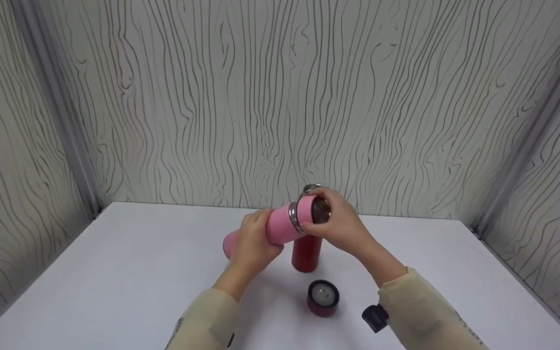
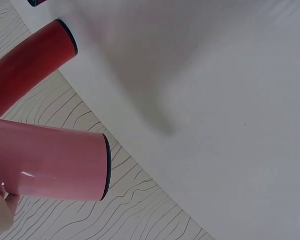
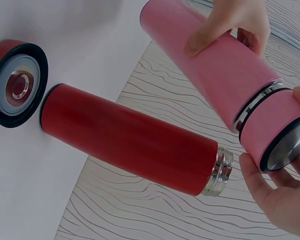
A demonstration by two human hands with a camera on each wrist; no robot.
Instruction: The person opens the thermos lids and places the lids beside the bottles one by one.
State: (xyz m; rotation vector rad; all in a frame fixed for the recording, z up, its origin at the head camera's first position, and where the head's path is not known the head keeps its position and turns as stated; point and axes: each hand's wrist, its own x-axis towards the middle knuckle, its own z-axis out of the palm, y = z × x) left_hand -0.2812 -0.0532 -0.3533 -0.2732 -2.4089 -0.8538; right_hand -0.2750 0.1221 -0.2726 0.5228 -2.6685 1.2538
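A pink thermos (image 1: 282,224) is held tilted above the table, its capped end up and to the right. My left hand (image 1: 253,243) grips its body, fingers wrapped around the middle. On its pink cap (image 3: 277,122), which has a silver top, the fingers and thumb of my right hand (image 1: 341,221) close round the edge. A silver ring shows between cap and body. Behind them a red thermos (image 3: 129,137) stands upright, its silver neck uncovered. The red cap (image 1: 323,298) lies on the table nearer to me, its hollow underside facing up.
The white table (image 1: 139,272) is bounded by a wood-grain patterned wall (image 1: 212,107) at the back and similar panels at both sides. Grey metal posts (image 1: 61,97) stand at the corners. A small black object (image 1: 375,318) is at the right sleeve.
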